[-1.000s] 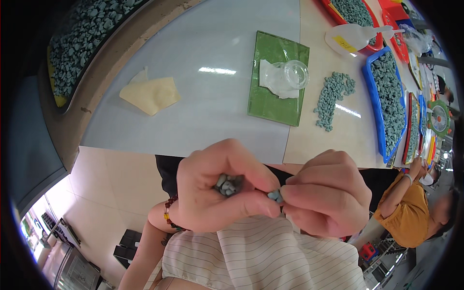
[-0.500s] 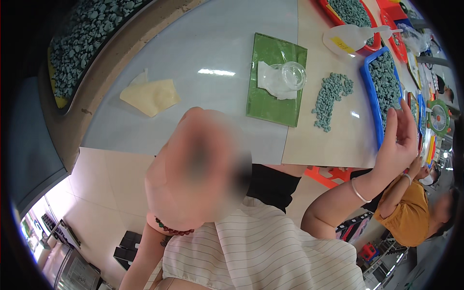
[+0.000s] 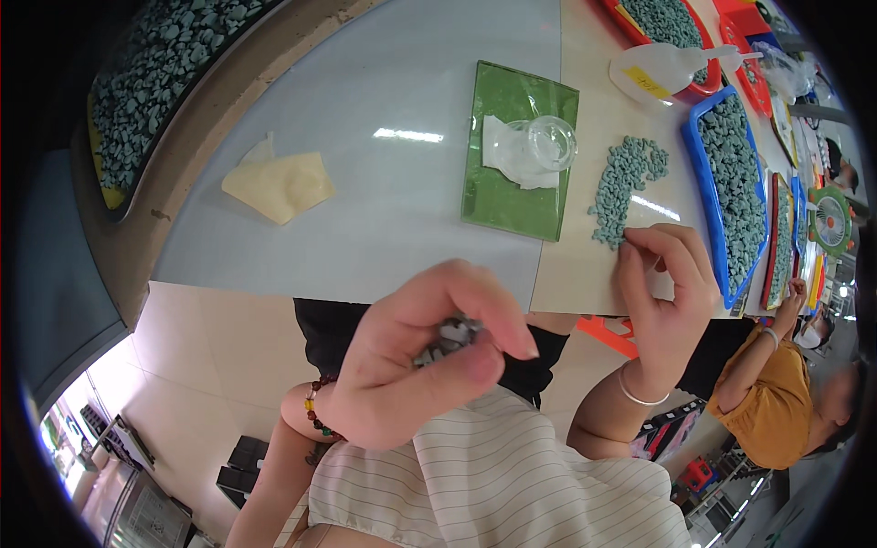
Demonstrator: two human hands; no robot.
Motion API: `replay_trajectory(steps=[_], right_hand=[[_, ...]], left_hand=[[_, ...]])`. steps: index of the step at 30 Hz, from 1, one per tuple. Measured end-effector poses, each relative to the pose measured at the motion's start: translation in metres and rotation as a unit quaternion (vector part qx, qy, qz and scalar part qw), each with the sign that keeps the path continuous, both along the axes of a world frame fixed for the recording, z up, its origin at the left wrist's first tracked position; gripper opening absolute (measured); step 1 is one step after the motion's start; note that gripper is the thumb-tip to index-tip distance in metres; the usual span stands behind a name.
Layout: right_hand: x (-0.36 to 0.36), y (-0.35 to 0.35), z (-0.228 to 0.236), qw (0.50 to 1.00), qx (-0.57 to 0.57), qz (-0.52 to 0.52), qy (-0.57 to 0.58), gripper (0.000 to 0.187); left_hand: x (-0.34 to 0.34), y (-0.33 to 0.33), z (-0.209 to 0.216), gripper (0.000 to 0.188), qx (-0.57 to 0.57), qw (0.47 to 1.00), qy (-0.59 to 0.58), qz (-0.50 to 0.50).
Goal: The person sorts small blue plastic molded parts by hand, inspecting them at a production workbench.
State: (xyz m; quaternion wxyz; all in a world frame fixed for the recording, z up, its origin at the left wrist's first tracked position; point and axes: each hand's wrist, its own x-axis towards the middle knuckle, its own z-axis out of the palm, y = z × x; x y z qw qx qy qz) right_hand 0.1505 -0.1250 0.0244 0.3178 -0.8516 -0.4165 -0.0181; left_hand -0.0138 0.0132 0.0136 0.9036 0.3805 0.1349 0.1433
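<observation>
My left hand (image 3: 429, 352), with a beaded bracelet at its wrist, is curled in front of my striped top. Several small grey-green stone chips (image 3: 454, 331) show between its thumb and fingers. Over the beige part of the table, my right hand (image 3: 671, 274) has its thumb and index fingertips pinched together. They are at the near end of a loose pile of green stone chips (image 3: 626, 178); whether a chip is between them is hidden. Left of that pile lies a green board (image 3: 512, 205) bearing a white sheet (image 3: 501, 151) and a small clear round cup (image 3: 551, 143).
A blue tray (image 3: 703, 173) of stone chips stands to the right, beyond it a red tray (image 3: 777, 265). A squeeze bottle (image 3: 658, 71) lies at the back by a red basin (image 3: 630, 32). Yellowish paper (image 3: 283, 187) rests at left. A person in orange (image 3: 763, 402) sits at right.
My right hand has moved left from the blue tray to the loose pile, and its fingertips have come together. My left hand has turned and shifted right, showing the chips in it.
</observation>
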Motion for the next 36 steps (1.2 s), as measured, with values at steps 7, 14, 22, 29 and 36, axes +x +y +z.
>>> replay_trajectory(steps=[7, 14, 22, 29, 36], right_hand=[[-0.007, 0.001, 0.005, 0.998, 0.059, 0.012, -0.011, 0.014], [-0.049, 0.021, 0.01, 0.941, 0.175, 0.187, 0.22, 0.022], [-0.052, 0.016, 0.0, 0.895, 0.241, 0.202, 0.316, 0.022], [-0.056, 0.023, -0.001, 0.946, 0.223, 0.169, 0.16, 0.026], [-0.053, 0.02, 0.0, 0.909, 0.241, 0.218, 0.262, 0.026]], left_hand=[[-0.001, 0.005, -0.006, 0.012, 0.152, 0.987, -0.025, -0.048], [-0.002, -0.002, -0.005, 0.008, 0.355, 0.935, 0.006, -0.006], [-0.001, -0.004, -0.004, 0.008, 0.353, 0.935, -0.008, 0.029], [-0.002, -0.004, -0.006, 0.008, 0.368, 0.929, -0.029, 0.037], [-0.005, -0.003, -0.008, 0.011, 0.368, 0.929, -0.023, 0.033]])
